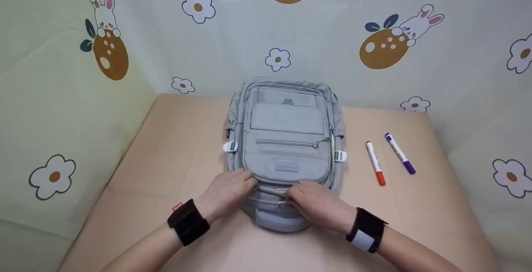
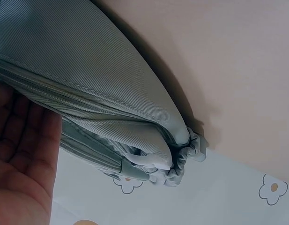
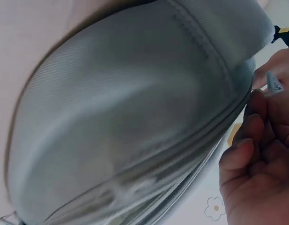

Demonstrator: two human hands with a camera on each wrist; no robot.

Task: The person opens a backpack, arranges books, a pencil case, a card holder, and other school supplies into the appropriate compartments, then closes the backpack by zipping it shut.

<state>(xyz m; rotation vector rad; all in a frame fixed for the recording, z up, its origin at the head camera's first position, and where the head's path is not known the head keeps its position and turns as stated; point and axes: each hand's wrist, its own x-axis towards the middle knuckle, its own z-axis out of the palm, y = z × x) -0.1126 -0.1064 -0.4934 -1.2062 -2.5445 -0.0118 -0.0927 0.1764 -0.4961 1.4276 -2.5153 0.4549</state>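
A grey backpack (image 1: 286,118) lies front side up on the table, its top handle (image 1: 278,221) toward the person. My right hand (image 1: 318,205) pinches a zipper pull (image 3: 274,84) on the curved zipper near the handle; the grey tab sticks out between thumb and fingers in the right wrist view. At the bag's near left edge, my left hand (image 1: 228,191) grips the fabric beside the zipper seam. Its fingers (image 2: 34,126) lie along the zipper band (image 2: 74,96) in the left wrist view, with the fingertips partly hidden.
To the right of the backpack lie a red-capped marker (image 1: 375,161) and a blue-capped marker (image 1: 400,153). White strap buckles (image 1: 341,156) stick out at both sides of the bag. A patterned curtain (image 1: 232,39) hangs around the table (image 1: 178,139).
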